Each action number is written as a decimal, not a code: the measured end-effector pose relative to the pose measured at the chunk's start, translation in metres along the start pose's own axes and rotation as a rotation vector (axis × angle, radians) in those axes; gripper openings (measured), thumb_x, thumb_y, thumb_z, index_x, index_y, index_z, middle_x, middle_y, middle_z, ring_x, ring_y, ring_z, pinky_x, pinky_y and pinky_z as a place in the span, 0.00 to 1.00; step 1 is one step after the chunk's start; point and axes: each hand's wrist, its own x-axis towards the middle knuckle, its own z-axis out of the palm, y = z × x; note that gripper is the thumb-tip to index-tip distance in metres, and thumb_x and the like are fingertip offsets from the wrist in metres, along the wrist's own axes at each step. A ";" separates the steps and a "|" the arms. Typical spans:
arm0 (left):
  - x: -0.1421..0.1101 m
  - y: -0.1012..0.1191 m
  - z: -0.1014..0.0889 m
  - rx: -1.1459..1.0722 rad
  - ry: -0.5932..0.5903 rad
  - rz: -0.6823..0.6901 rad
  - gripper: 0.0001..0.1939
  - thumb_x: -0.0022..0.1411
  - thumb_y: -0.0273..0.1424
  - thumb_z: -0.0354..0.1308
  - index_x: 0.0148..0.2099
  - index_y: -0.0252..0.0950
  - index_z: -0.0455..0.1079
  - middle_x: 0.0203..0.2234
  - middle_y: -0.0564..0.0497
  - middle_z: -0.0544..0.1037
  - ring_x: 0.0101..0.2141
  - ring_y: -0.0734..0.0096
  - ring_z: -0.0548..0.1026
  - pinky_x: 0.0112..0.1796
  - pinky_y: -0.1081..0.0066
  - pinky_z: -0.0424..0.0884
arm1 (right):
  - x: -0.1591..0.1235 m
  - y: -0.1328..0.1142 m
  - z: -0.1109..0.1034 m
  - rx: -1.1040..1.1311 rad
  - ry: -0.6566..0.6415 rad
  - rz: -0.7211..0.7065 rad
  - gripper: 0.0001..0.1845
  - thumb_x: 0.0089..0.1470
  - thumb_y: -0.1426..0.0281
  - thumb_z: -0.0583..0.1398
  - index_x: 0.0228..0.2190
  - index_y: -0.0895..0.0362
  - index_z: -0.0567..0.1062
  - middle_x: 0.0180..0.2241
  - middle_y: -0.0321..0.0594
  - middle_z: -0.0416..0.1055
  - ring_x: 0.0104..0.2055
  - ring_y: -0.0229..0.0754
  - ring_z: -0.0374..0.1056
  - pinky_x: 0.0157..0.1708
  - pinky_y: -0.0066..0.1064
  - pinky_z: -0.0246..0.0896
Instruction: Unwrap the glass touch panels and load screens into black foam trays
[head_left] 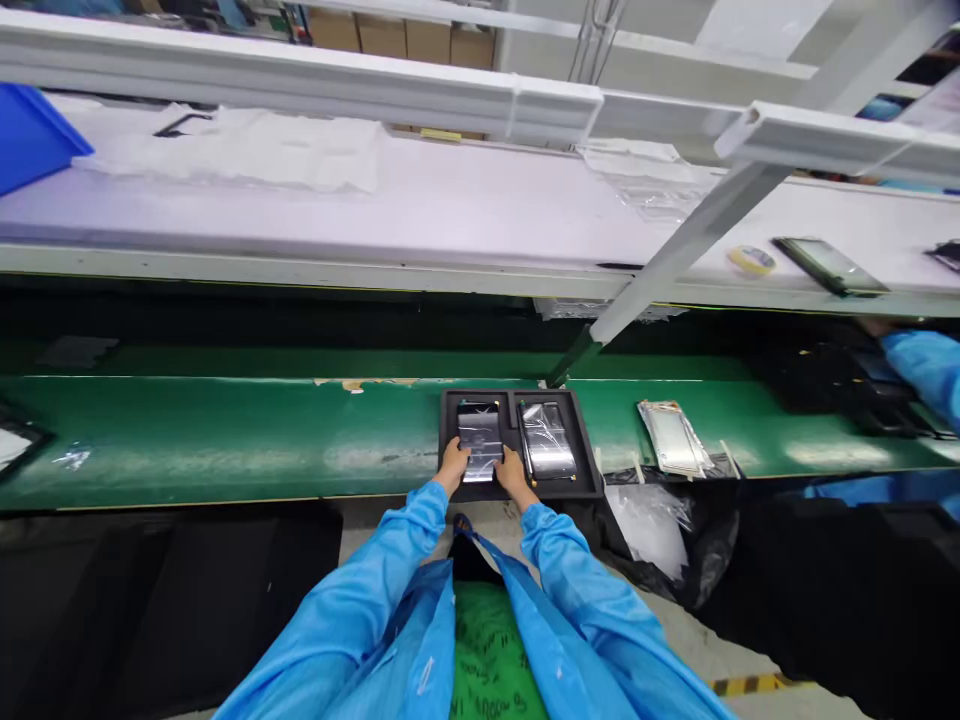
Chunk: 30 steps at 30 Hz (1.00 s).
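Both hands were down on the black tray (585,440), which sat on the green conveyor belt (225,430) right in front of the person. The left hand (453,465) gripped the near left corner of a foil-wrapped panel (480,438), fingers curled over its edge. The right hand (512,472) pinched the panel's near right corner the same way. That panel lay in the tray's left compartment, shiny and crinkled under its wrap. In the right compartment lay a second wrapped panel (547,440), just beside the first and untouched by either hand.

Off to the right on the belt, another wrapped piece (671,437) lay apart from the tray. Nearer the person, crumpled clear plastic film (649,525) spilled over a dark bag at the belt's edge. Up on the white shelf (450,210) sat a roll of tape (751,260) and, just beside it, a dark screen panel (829,266). At the far right edge, a co-worker's blue sleeve (922,370) reached over dark trays; the hand there was too hidden to read.
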 end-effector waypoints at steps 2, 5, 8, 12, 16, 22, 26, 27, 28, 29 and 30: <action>-0.001 -0.007 0.003 0.081 0.010 0.013 0.28 0.62 0.25 0.58 0.64 0.27 0.62 0.65 0.32 0.65 0.64 0.56 0.64 0.62 0.61 0.59 | 0.001 0.006 0.002 -0.044 -0.015 0.051 0.29 0.56 0.76 0.55 0.59 0.71 0.67 0.55 0.64 0.69 0.58 0.56 0.66 0.60 0.42 0.58; -0.005 -0.012 0.007 0.213 0.019 0.048 0.28 0.60 0.24 0.58 0.63 0.29 0.63 0.64 0.35 0.67 0.64 0.57 0.64 0.62 0.65 0.58 | -0.004 0.012 0.002 -0.094 -0.045 0.045 0.28 0.58 0.77 0.55 0.60 0.68 0.67 0.63 0.61 0.62 0.64 0.56 0.59 0.63 0.41 0.53; -0.008 -0.014 0.011 0.369 0.034 0.087 0.27 0.59 0.24 0.58 0.62 0.33 0.66 0.67 0.39 0.62 0.67 0.57 0.59 0.64 0.65 0.54 | -0.009 0.017 0.002 -0.169 -0.129 -0.018 0.28 0.60 0.76 0.55 0.61 0.67 0.67 0.68 0.58 0.54 0.67 0.54 0.56 0.65 0.38 0.51; -0.007 -0.013 0.016 0.571 0.035 0.146 0.23 0.59 0.23 0.57 0.58 0.36 0.71 0.69 0.42 0.59 0.68 0.55 0.56 0.65 0.63 0.52 | -0.009 0.023 0.000 -0.215 -0.188 -0.084 0.30 0.61 0.75 0.54 0.63 0.68 0.64 0.69 0.56 0.51 0.68 0.51 0.55 0.65 0.34 0.51; -0.004 -0.016 0.018 0.699 0.028 0.184 0.21 0.62 0.23 0.54 0.57 0.37 0.72 0.70 0.44 0.59 0.68 0.57 0.57 0.64 0.61 0.55 | -0.004 0.024 -0.002 -0.168 -0.163 -0.034 0.31 0.61 0.75 0.53 0.65 0.68 0.61 0.68 0.58 0.55 0.68 0.49 0.55 0.66 0.34 0.50; -0.003 -0.020 0.017 0.782 0.033 0.202 0.18 0.63 0.25 0.55 0.55 0.37 0.74 0.70 0.42 0.58 0.67 0.54 0.58 0.63 0.58 0.57 | -0.006 0.022 -0.008 -0.163 -0.205 -0.036 0.31 0.62 0.73 0.53 0.65 0.67 0.61 0.67 0.60 0.55 0.66 0.53 0.58 0.63 0.37 0.54; -0.003 -0.023 0.019 0.809 0.021 0.247 0.18 0.63 0.23 0.54 0.54 0.35 0.74 0.68 0.39 0.60 0.68 0.58 0.56 0.65 0.60 0.51 | -0.009 0.024 -0.014 -0.153 -0.219 -0.038 0.30 0.61 0.71 0.55 0.64 0.62 0.63 0.67 0.54 0.57 0.67 0.50 0.58 0.64 0.37 0.54; -0.002 -0.024 0.020 0.814 0.025 0.252 0.18 0.63 0.23 0.54 0.54 0.35 0.74 0.68 0.40 0.60 0.68 0.58 0.56 0.65 0.60 0.51 | -0.008 0.025 -0.014 -0.140 -0.208 -0.037 0.31 0.61 0.71 0.55 0.64 0.62 0.63 0.67 0.54 0.57 0.67 0.50 0.57 0.65 0.36 0.54; -0.001 -0.026 0.020 0.817 0.033 0.253 0.18 0.63 0.23 0.54 0.54 0.35 0.74 0.68 0.40 0.60 0.68 0.58 0.56 0.65 0.60 0.52 | -0.007 0.025 -0.015 -0.116 -0.199 -0.039 0.31 0.61 0.70 0.55 0.65 0.64 0.62 0.67 0.55 0.56 0.68 0.50 0.56 0.65 0.37 0.53; 0.001 -0.028 0.020 0.820 0.042 0.250 0.18 0.63 0.24 0.54 0.54 0.36 0.74 0.68 0.41 0.60 0.68 0.57 0.57 0.65 0.61 0.53 | -0.005 0.026 -0.016 -0.084 -0.191 -0.044 0.32 0.61 0.70 0.56 0.65 0.65 0.62 0.67 0.57 0.55 0.69 0.51 0.55 0.66 0.38 0.52; 0.003 -0.029 0.020 0.820 0.051 0.246 0.18 0.63 0.24 0.55 0.54 0.36 0.74 0.69 0.41 0.60 0.68 0.57 0.58 0.64 0.61 0.54 | -0.003 0.027 -0.017 -0.048 -0.187 -0.052 0.33 0.60 0.71 0.56 0.64 0.67 0.62 0.67 0.58 0.55 0.69 0.52 0.54 0.67 0.39 0.51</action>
